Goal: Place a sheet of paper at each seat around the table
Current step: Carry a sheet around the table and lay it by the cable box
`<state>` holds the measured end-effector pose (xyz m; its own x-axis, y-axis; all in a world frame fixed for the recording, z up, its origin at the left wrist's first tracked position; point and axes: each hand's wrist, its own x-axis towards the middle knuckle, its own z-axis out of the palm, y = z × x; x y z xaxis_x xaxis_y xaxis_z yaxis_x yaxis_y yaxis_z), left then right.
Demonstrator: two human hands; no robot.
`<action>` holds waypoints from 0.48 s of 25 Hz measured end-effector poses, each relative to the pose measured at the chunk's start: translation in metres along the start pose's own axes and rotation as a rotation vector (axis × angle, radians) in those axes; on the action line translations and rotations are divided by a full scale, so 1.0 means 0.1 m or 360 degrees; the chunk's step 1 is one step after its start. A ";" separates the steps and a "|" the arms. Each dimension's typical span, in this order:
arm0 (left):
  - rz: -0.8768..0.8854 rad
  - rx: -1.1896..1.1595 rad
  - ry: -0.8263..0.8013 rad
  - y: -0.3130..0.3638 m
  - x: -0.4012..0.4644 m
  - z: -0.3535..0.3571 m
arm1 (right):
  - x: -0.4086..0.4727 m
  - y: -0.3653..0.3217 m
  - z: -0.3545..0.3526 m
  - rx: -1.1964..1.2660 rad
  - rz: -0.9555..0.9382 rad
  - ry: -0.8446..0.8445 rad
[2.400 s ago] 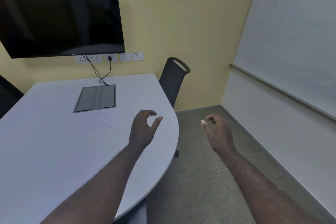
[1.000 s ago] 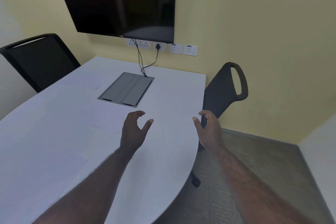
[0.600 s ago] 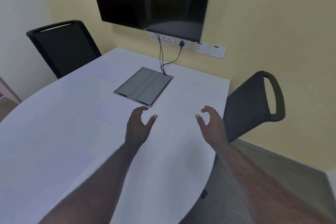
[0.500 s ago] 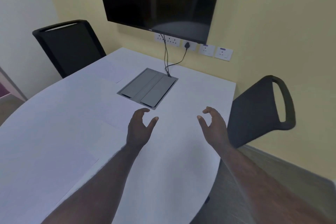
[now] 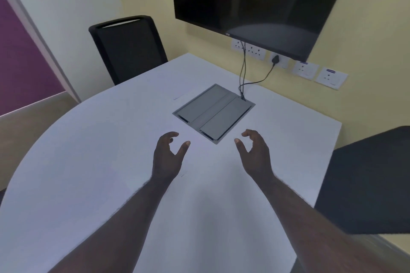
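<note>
Where the purple wall panel (image 5: 20, 51) ends at the far left, a black mesh-backed chair (image 5: 128, 49) is seen pushed up to the rounded edge of the smooth white counter (image 5: 88, 162). Sheets of paper are barely told apart from the pale top; only a faint straight paper edge (image 5: 178, 97) is made out beside the chair's seat, just left of the grey rectangular cable hatch (image 5: 214, 113), which is set flush in the counter with two flat lids. The left hand (image 5: 167, 157) is held above the counter, its fingers (image 5: 172, 135) loosely curled and spread, with nothing gripped. The right hand (image 5: 255, 153) is held likewise, relaxed and empty. Thin black cables (image 5: 244, 73) are run from the hatch up to white wall sockets (image 5: 306, 68) under a glossy black screen (image 5: 255, 0). A second dark chair (image 5: 366, 184) is seen at the right edge.
</note>
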<state>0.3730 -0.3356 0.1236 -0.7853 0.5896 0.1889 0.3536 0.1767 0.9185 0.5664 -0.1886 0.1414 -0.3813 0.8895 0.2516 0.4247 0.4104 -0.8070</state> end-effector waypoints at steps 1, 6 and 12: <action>-0.0028 0.0010 0.0030 -0.02 0.04 -0.01 | 0.08 0.02 0.07 0.0002 -0.0002 -0.0032; -0.0127 0.0081 0.0205 -0.15 0.22 0.08 | 0.48 0.16 0.43 0.0035 -0.0058 -0.0230; -0.0285 0.0138 0.0405 -0.39 0.38 0.37 | 0.91 0.40 0.85 0.0058 -0.0163 -0.0425</action>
<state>0.3483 -0.2909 0.0822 -0.9370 0.3289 0.1175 0.2314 0.3329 0.9141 0.4796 -0.1085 0.0865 -0.6254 0.7574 0.1874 0.3447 0.4837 -0.8045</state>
